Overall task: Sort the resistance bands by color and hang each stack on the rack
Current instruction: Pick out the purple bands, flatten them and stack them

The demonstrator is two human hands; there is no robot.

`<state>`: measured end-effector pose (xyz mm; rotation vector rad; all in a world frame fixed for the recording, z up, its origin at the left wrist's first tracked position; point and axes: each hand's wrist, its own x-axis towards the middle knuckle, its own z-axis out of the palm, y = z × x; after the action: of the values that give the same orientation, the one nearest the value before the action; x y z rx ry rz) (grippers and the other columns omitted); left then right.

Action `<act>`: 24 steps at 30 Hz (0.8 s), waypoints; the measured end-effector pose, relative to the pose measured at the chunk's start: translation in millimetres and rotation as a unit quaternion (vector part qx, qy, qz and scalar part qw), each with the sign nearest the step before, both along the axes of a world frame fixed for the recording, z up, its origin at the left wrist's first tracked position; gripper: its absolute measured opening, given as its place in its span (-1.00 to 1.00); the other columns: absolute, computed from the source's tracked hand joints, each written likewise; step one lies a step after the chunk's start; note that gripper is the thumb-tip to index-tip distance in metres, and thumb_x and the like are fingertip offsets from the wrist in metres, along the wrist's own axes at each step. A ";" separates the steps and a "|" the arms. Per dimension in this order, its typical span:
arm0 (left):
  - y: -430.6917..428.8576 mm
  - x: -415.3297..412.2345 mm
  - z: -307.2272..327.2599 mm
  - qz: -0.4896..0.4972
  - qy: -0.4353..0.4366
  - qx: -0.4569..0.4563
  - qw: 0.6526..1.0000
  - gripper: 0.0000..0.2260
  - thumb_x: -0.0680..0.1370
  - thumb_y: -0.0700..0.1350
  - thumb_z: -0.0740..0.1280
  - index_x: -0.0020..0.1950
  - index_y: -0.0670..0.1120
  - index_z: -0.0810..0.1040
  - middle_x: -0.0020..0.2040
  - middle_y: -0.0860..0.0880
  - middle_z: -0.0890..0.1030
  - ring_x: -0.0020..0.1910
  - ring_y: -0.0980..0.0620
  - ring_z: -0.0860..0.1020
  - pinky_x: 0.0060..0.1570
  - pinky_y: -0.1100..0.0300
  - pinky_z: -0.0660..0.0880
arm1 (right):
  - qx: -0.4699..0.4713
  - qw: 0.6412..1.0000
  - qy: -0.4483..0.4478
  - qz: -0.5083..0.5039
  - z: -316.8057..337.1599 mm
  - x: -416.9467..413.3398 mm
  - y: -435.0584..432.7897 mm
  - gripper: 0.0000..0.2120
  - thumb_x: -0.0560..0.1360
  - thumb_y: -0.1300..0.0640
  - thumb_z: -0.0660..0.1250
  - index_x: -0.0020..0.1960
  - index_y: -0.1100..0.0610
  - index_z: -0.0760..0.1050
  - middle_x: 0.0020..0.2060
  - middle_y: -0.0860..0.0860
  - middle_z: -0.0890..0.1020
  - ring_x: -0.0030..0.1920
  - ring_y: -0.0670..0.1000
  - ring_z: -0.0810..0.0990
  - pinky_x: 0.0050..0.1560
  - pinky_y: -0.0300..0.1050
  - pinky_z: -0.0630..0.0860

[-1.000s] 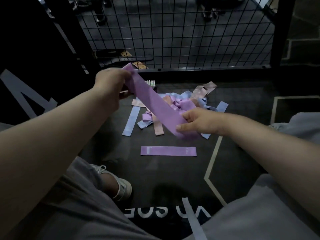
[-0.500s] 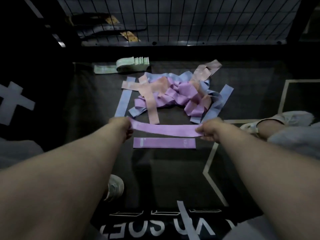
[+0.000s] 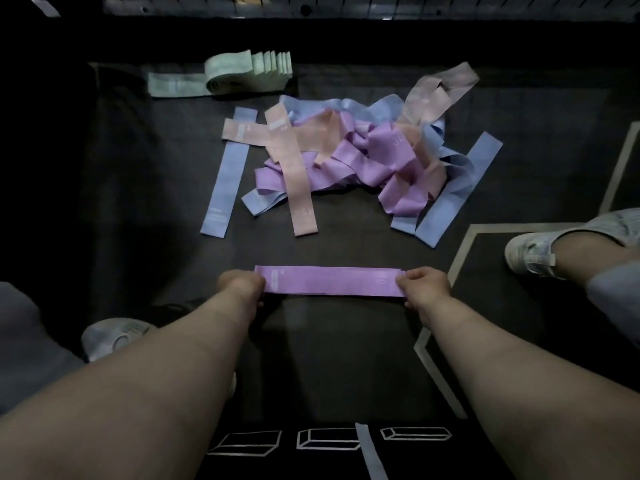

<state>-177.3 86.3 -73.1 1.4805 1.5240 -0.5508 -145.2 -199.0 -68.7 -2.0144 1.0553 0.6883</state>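
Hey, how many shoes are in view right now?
2. The left shoe is at lower left, partly hidden by the left arm; the right shoe is at the right edge, right of the purple band.

Dim, low-light frame, grainy all over. The dark grey floor mat point(image 3: 156, 202) swallows detail and the corners drop to near black, top left worst. Brightest bits: the pastel heap of fabric bands point(image 3: 346, 157) and the flat lilac fabric band point(image 3: 332, 280) held between my left hand point(image 3: 241, 284) and right hand point(image 3: 424, 285). Faint darker patch just below it. Wide-angle bend at edges; my forearms point(image 3: 138, 393) balloon. Small label print soft.
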 end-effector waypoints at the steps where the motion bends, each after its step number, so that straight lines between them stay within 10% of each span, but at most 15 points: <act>1: 0.5 -1.8 -3.8 0.000 -0.001 0.007 1.000 -0.83 0.51 -0.37 0.34 0.08 -0.29 0.62 -0.05 -0.27 0.64 -0.29 -0.15 0.57 -0.28 0.07 0.56 | -0.003 1.000 0.005 0.001 -2.8 0.5 -0.1 -0.93 0.53 0.17 0.45 -0.11 0.12 0.58 -0.21 0.03 0.58 -0.14 0.08 0.59 0.11 0.17 0.62; 24: 4.7 0.4 -19.9 -0.075 -0.010 0.081 0.994 -0.92 0.45 -0.26 0.49 -0.08 -0.16 0.65 -0.01 -0.18 0.69 0.01 -0.16 0.65 0.15 0.08 0.57 | -0.068 0.995 -0.001 0.067 -24.4 7.0 -2.0 -0.90 0.53 0.17 0.45 0.01 0.10 0.55 -0.05 0.04 0.59 0.00 0.06 0.54 0.05 -0.09 0.45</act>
<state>-176.9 91.0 -93.0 1.7305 1.4792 -0.5066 -138.2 -201.0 -93.2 -2.2195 0.9968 0.7006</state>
